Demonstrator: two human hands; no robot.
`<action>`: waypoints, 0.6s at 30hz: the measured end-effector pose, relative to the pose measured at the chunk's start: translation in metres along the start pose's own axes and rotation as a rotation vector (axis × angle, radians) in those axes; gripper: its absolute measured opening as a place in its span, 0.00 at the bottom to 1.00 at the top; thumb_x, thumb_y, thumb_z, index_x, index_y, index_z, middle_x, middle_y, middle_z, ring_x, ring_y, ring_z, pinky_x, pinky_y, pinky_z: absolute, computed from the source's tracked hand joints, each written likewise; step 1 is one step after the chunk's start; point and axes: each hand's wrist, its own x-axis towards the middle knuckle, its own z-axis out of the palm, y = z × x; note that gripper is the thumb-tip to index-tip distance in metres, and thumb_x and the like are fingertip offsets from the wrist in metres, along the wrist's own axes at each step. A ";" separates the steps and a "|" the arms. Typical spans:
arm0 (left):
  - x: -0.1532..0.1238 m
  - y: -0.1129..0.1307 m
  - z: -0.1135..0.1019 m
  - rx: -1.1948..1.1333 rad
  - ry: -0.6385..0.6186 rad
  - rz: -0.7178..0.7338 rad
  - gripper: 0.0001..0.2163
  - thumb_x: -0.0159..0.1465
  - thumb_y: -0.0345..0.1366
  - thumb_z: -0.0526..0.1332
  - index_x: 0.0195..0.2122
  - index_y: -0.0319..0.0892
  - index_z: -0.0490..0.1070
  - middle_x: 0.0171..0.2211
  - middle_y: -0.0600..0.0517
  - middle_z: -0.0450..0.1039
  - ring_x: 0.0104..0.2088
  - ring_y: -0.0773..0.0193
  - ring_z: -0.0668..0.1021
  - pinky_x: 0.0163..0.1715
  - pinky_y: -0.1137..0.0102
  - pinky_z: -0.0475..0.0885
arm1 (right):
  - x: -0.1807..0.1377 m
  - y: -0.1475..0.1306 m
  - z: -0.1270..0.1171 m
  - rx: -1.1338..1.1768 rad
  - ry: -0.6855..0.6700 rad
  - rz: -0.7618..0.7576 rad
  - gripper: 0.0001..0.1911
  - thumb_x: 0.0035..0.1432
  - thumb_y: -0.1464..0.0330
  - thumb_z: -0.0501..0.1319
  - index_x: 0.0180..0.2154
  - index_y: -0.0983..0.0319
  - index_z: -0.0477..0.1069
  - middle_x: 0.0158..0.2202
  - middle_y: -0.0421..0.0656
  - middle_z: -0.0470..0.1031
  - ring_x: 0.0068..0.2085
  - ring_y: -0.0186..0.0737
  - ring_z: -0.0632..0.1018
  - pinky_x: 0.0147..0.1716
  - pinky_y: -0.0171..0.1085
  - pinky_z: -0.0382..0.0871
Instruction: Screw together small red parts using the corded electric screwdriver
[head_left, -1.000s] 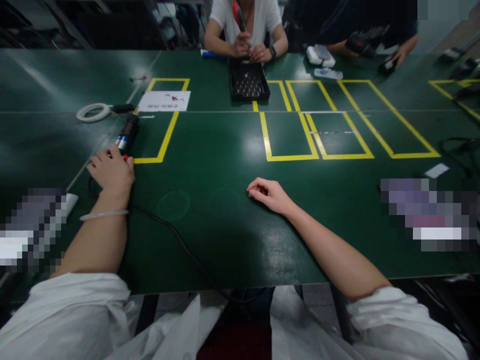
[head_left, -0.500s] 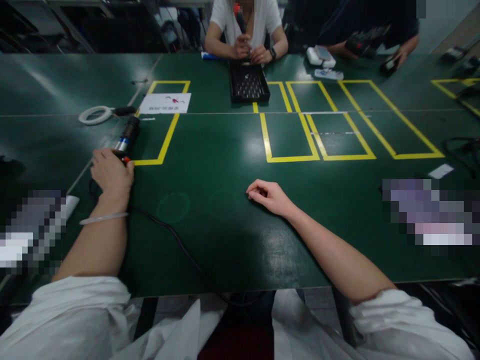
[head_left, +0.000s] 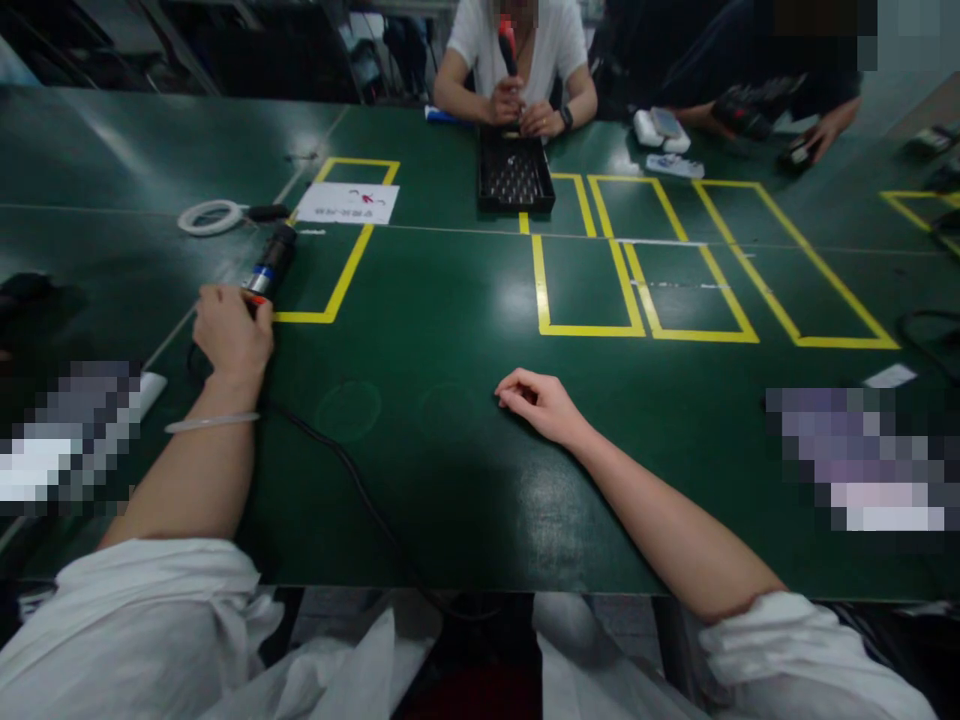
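Observation:
My left hand (head_left: 234, 332) is wrapped around the rear of a black corded power tool (head_left: 271, 258) lying on the green table (head_left: 420, 500). The tool has a silver section, a blue band and a red part near my thumb; my fingers hide its back end. A black cable (head_left: 341, 458) runs across the table to its near edge. My right hand (head_left: 538, 402) rests on the table at the middle, its fingers curled in toward the thumb, and nothing shows in them. Beyond the tool lies a white paper sign (head_left: 349, 203) over a yellow-taped rectangle.
Across the table a person (head_left: 517, 75) holds a red-and-black tool over a black tray (head_left: 516, 195) of small parts. Another person's hand (head_left: 823, 138) is at the far right. A white cable coil (head_left: 210, 218) lies left. Blurred-out devices sit at both sides.
The view has tilted and shifted slightly, so the far objects appear more to the right. Both hands keep their pose, and the left still grips the power tool.

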 end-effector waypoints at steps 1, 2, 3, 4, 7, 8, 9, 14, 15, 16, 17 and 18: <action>0.001 -0.001 0.001 -0.017 0.016 0.017 0.19 0.68 0.41 0.56 0.53 0.31 0.67 0.53 0.43 0.61 0.49 0.56 0.64 0.50 0.64 0.60 | 0.000 0.000 0.000 0.013 -0.004 0.007 0.08 0.62 0.66 0.60 0.36 0.64 0.74 0.29 0.40 0.77 0.27 0.31 0.73 0.28 0.30 0.62; 0.002 -0.001 0.002 -0.033 0.032 0.037 0.18 0.68 0.40 0.56 0.53 0.31 0.67 0.52 0.43 0.61 0.49 0.57 0.64 0.50 0.65 0.59 | 0.000 0.001 0.000 0.024 -0.009 0.012 0.08 0.62 0.66 0.60 0.37 0.64 0.73 0.29 0.41 0.77 0.27 0.31 0.73 0.28 0.30 0.62; 0.003 -0.001 0.003 -0.043 0.045 0.055 0.18 0.68 0.39 0.56 0.53 0.31 0.67 0.51 0.44 0.62 0.48 0.58 0.63 0.51 0.66 0.59 | 0.000 0.001 -0.001 0.031 -0.013 0.016 0.08 0.62 0.66 0.60 0.37 0.64 0.73 0.29 0.41 0.77 0.27 0.31 0.73 0.28 0.31 0.62; 0.004 0.000 0.004 -0.048 0.054 0.064 0.17 0.68 0.39 0.57 0.53 0.31 0.67 0.50 0.45 0.63 0.47 0.60 0.63 0.51 0.67 0.58 | -0.001 0.001 -0.001 0.031 -0.018 0.018 0.08 0.62 0.66 0.60 0.37 0.64 0.73 0.29 0.41 0.77 0.28 0.31 0.73 0.28 0.31 0.62; 0.006 0.001 0.007 -0.037 0.069 0.058 0.17 0.68 0.39 0.58 0.52 0.31 0.68 0.45 0.48 0.65 0.42 0.62 0.63 0.50 0.68 0.59 | -0.001 0.002 0.000 0.020 -0.026 0.009 0.07 0.62 0.66 0.60 0.37 0.64 0.74 0.29 0.41 0.77 0.28 0.31 0.73 0.28 0.31 0.62; 0.007 0.003 0.007 -0.035 0.077 0.056 0.17 0.68 0.39 0.58 0.52 0.31 0.68 0.43 0.48 0.66 0.41 0.63 0.63 0.50 0.67 0.59 | -0.001 0.002 0.000 0.020 -0.024 0.006 0.07 0.62 0.66 0.60 0.36 0.63 0.74 0.29 0.40 0.77 0.28 0.31 0.73 0.28 0.31 0.62; 0.007 0.005 0.007 -0.039 0.086 0.055 0.17 0.68 0.40 0.58 0.52 0.31 0.68 0.42 0.49 0.66 0.40 0.63 0.63 0.49 0.67 0.59 | -0.001 0.002 0.000 0.021 -0.022 0.004 0.07 0.62 0.66 0.60 0.36 0.63 0.74 0.29 0.40 0.77 0.28 0.31 0.73 0.28 0.31 0.62; -0.002 0.036 0.002 -0.216 0.057 0.160 0.16 0.69 0.39 0.58 0.52 0.33 0.70 0.43 0.51 0.71 0.39 0.66 0.66 0.49 0.68 0.63 | -0.001 0.004 -0.001 0.025 -0.022 0.012 0.08 0.63 0.65 0.59 0.37 0.63 0.73 0.29 0.41 0.77 0.28 0.32 0.75 0.29 0.31 0.64; -0.006 0.047 0.000 -0.285 0.024 0.219 0.16 0.69 0.39 0.57 0.53 0.33 0.70 0.44 0.50 0.72 0.39 0.66 0.68 0.49 0.69 0.64 | -0.001 0.004 -0.001 0.023 -0.023 0.014 0.08 0.63 0.65 0.59 0.38 0.63 0.73 0.29 0.41 0.77 0.29 0.32 0.75 0.29 0.31 0.64; -0.012 0.060 -0.003 -0.353 -0.015 0.289 0.16 0.69 0.39 0.57 0.53 0.34 0.70 0.46 0.50 0.73 0.40 0.66 0.69 0.49 0.69 0.65 | -0.001 0.004 -0.001 0.020 -0.023 0.016 0.08 0.63 0.65 0.59 0.38 0.63 0.73 0.29 0.41 0.78 0.29 0.33 0.75 0.29 0.31 0.64; -0.019 0.074 -0.005 -0.417 -0.058 0.360 0.17 0.69 0.39 0.56 0.54 0.34 0.70 0.47 0.49 0.73 0.41 0.66 0.71 0.49 0.69 0.66 | -0.001 0.004 -0.002 0.018 -0.023 0.018 0.08 0.63 0.65 0.59 0.38 0.63 0.73 0.30 0.41 0.78 0.29 0.33 0.75 0.29 0.31 0.64; -0.027 0.090 -0.006 -0.473 -0.108 0.427 0.17 0.69 0.40 0.56 0.54 0.35 0.71 0.48 0.48 0.73 0.42 0.65 0.72 0.48 0.69 0.67 | -0.002 0.004 -0.002 0.018 -0.021 0.020 0.08 0.63 0.65 0.59 0.38 0.63 0.73 0.30 0.41 0.78 0.29 0.33 0.75 0.29 0.32 0.64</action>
